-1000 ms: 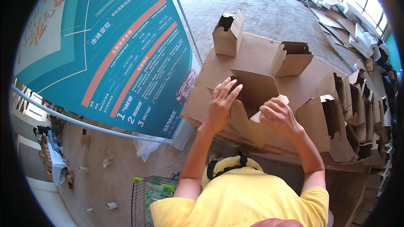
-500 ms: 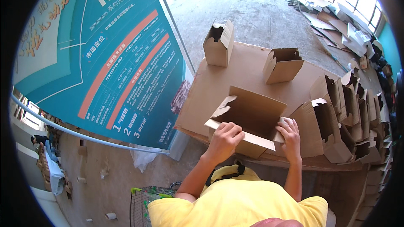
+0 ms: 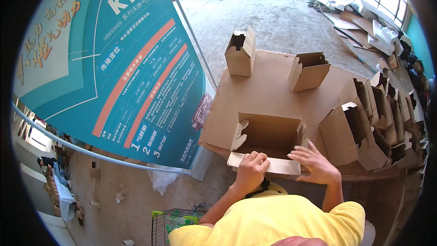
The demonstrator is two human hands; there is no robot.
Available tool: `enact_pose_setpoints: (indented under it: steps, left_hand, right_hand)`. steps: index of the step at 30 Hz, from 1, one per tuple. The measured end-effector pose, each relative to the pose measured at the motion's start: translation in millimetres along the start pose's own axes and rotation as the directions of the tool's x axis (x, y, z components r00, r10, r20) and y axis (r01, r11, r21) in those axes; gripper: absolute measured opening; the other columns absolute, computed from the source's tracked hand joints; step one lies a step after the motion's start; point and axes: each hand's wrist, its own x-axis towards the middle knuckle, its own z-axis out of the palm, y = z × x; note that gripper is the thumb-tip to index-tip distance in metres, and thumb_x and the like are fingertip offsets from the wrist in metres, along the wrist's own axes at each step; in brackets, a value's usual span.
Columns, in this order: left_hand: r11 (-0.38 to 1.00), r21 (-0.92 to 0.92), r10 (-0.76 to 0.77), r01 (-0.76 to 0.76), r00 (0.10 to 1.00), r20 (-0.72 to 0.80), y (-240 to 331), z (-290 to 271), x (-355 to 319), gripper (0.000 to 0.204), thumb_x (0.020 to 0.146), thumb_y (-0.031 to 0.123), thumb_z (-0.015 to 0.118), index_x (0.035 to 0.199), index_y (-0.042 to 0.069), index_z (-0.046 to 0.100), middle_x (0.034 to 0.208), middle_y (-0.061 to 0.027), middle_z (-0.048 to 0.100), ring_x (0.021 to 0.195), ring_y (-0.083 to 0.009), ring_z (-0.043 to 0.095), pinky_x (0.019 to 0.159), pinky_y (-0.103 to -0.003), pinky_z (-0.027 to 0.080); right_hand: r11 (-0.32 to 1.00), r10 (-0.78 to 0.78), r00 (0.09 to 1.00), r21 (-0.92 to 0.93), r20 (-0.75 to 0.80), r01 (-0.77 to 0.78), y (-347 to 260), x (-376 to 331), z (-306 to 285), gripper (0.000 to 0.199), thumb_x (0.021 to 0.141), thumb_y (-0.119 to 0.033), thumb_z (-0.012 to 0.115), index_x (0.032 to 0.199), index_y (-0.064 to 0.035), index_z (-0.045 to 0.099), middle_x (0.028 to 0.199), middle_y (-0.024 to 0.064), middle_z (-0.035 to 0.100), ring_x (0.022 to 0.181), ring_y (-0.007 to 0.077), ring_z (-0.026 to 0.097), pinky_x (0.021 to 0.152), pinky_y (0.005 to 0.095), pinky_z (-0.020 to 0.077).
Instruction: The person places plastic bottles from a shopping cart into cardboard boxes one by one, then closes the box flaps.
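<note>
A brown cardboard box (image 3: 266, 125) stands open-topped close in front of me, with its back flap up and its near flap (image 3: 283, 166) folded outward toward me. Curled over that near flap, left of its middle, is my left hand (image 3: 251, 169), its fingers closed on the cardboard. My right hand (image 3: 316, 164) is open beside the box's near right corner, fingers stretched out. Its fingertips are close to the flap's right end; whether they touch it I cannot tell. The inside of the box is dark.
Under the box lies a large cardboard-covered surface (image 3: 268, 93). Two open boxes stand at its far side, one left (image 3: 241, 57) and one right (image 3: 310, 73). Several more boxes (image 3: 339, 136) crowd the right. A teal banner (image 3: 123, 77) rises at left; a wire cart (image 3: 170, 223) sits below.
My right hand has let go of the box's right side and spread its fingers. The box has turned to face me more squarely. My left hand stays on the near flap.
</note>
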Motion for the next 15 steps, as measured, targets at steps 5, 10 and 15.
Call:
enact_pose_setpoints:
  steps: [5, 10, 15]
  left_hand:
    - [1.0, 0.027, 0.008, -0.01, 0.999, 0.048, -3, -10, -1, 0.02, 0.066, 0.001, 0.069, 0.084, 0.006, 0.065, 0.095, -0.0062, 0.062, 0.091, -0.0247, 0.057, 0.079, -0.038, 0.045]
    - [0.998, -0.023, -0.065, 0.061, 0.981, -0.184, -12, -54, -17, 0.014, 0.078, 0.013, 0.07, 0.09, 0.006, 0.066, 0.103, -0.0094, 0.063, 0.098, -0.0285, 0.059, 0.087, -0.041, 0.045]
    - [0.859, -0.032, -0.455, 0.511, 0.734, -0.505, -96, -95, -116, 0.011, 0.085, 0.011, 0.062, 0.089, 0.002, 0.067, 0.096, -0.0134, 0.067, 0.087, -0.0282, 0.064, 0.081, -0.037, 0.049]
  right_hand:
    - [0.995, 0.011, 0.999, -0.097, -0.052, -0.016, -19, 23, 39, 0.066, 0.066, -0.009, 0.074, 0.128, -0.0075, 0.05, 0.126, 0.0101, 0.057, 0.126, 0.0257, 0.047, 0.115, 0.0529, 0.0164]
    - [0.982, 0.074, 0.932, -0.136, -0.356, -0.13, -4, 47, 63, 0.044, 0.066, 0.004, 0.06, 0.108, -0.0048, 0.056, 0.093, 0.0134, 0.062, 0.096, 0.0321, 0.059, 0.102, 0.0498, 0.0357]
    - [0.961, 0.131, 0.912, -0.175, -0.389, -0.213, 1, 57, 57, 0.026, 0.075, 0.0, 0.054, 0.101, -0.0052, 0.055, 0.094, 0.0118, 0.06, 0.093, 0.0296, 0.059, 0.078, 0.0408, 0.0469]
